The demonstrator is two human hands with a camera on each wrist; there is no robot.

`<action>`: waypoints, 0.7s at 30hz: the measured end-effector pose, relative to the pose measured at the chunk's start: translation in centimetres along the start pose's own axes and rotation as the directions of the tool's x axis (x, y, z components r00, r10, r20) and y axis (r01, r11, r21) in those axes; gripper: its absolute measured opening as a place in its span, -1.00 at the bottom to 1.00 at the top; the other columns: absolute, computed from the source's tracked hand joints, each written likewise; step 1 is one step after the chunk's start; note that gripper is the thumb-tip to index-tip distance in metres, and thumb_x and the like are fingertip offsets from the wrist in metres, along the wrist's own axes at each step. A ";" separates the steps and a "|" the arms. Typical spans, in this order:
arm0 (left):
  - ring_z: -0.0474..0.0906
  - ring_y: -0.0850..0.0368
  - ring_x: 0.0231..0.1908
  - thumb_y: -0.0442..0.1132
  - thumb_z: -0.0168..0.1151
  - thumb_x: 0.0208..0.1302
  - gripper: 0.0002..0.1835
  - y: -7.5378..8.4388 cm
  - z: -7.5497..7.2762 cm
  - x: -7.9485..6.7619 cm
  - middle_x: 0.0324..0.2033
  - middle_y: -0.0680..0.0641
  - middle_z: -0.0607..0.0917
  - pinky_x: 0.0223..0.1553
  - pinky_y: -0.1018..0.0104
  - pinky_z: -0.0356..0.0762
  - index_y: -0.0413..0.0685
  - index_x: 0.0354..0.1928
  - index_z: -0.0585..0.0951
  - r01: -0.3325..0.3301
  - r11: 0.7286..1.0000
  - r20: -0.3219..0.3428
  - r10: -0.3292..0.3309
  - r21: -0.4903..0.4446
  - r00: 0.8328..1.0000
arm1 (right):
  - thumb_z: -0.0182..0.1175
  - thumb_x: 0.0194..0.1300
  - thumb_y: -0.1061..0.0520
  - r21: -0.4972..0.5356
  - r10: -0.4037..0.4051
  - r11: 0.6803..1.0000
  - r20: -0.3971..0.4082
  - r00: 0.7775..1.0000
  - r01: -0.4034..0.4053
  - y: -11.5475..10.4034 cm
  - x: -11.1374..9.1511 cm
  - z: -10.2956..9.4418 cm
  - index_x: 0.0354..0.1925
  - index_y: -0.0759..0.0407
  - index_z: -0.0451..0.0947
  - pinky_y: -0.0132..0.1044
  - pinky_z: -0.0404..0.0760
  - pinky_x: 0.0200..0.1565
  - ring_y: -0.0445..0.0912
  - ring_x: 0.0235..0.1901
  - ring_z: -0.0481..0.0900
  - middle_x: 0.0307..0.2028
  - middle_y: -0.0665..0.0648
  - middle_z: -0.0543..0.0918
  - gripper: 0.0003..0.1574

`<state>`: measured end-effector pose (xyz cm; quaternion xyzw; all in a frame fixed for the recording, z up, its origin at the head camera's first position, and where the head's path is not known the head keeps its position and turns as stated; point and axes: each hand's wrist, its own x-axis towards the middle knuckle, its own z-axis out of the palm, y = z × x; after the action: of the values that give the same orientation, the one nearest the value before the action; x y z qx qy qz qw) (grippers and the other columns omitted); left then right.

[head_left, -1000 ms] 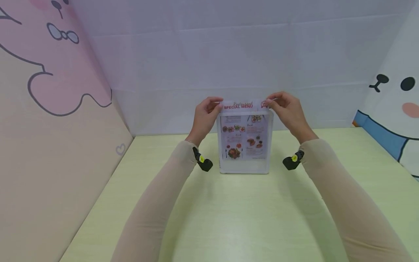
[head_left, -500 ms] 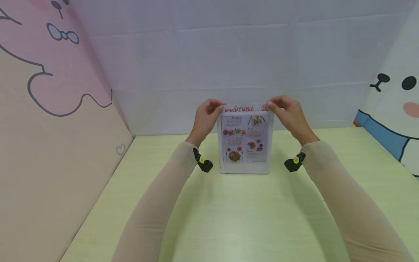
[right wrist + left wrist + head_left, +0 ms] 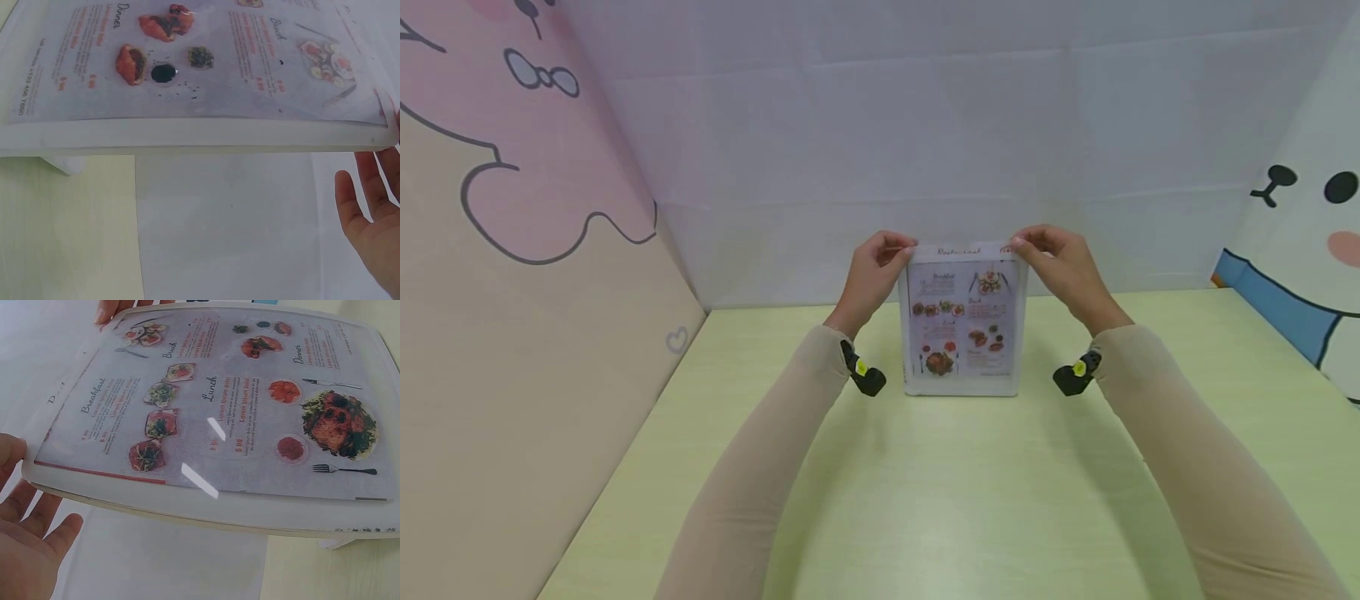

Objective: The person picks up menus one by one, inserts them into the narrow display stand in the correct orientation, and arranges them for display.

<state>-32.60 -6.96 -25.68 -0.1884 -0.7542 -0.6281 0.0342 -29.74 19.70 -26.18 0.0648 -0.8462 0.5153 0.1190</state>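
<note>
A printed restaurant menu sheet [image 3: 962,321] stands inside a white, clear-fronted display holder [image 3: 961,387], upright on the table. Only a narrow strip of the sheet shows above the holder's top edge. My left hand [image 3: 872,277] pinches the sheet's top left corner between thumb and fingers. At the top right corner, my right hand [image 3: 1063,268] pinches it likewise. The left wrist view has part of the left hand [image 3: 31,550] beside the holder's corner, with the sheet lying behind the clear front. In the right wrist view, the right hand's [image 3: 378,228] fingertips are partly cut off.
The pale wooden table [image 3: 955,500] runs back to a white cloth wall [image 3: 880,142] close behind the holder. Cartoon-printed panels border the left [image 3: 535,350] and right [image 3: 1292,250]. A white support [image 3: 65,164] juts out behind the holder.
Both hands have moved slightly down with the menu sheet. It has slid deeper into the holder, so the red title strip above the edge has mostly gone inside. The holder stays put.
</note>
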 end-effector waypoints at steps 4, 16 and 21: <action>0.56 0.09 0.05 -0.22 0.12 0.40 -0.78 -1.4 -0.1 0.6 0.05 -0.10 0.62 0.13 0.20 0.48 -0.20 -0.05 0.56 0.002 1.000 0.008 -0.002 -0.002 1.000 | 0.11 0.38 -0.16 0.019 -0.003 1.000 0.000 1.000 0.003 0.2 0.0 0.1 0.04 0.29 0.49 0.17 0.17 0.34 -0.04 0.09 0.41 -0.04 0.17 0.56 -0.43; 0.57 0.10 0.02 -0.23 0.13 0.39 -0.80 -2.3 -0.2 0.7 0.04 -0.09 0.62 0.08 0.21 0.52 -0.19 -0.06 0.57 -0.012 1.000 0.019 0.012 0.006 1.000 | 0.11 0.37 -0.17 0.011 -0.017 1.000 0.019 1.000 0.017 0.4 -0.2 0.0 0.02 0.28 0.51 0.13 0.25 0.26 -0.12 0.00 0.41 -0.12 0.10 0.59 -0.44; 0.56 0.10 0.03 -0.21 0.13 0.39 -0.79 -2.4 -0.3 0.5 0.05 -0.08 0.62 0.09 0.21 0.51 -0.18 -0.05 0.57 0.002 1.000 0.021 -0.002 0.016 1.000 | 0.09 0.38 -0.18 -0.029 -0.032 0.999 0.026 0.999 0.033 0.4 -0.4 -0.1 0.03 0.24 0.52 -0.02 0.36 0.12 -0.14 -0.05 0.43 -0.06 0.17 0.59 -0.45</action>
<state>-33.90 -7.44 -27.67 -0.1941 -0.7598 -0.6199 0.0271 -29.44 20.01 -26.58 0.0834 -0.8540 0.4999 0.1177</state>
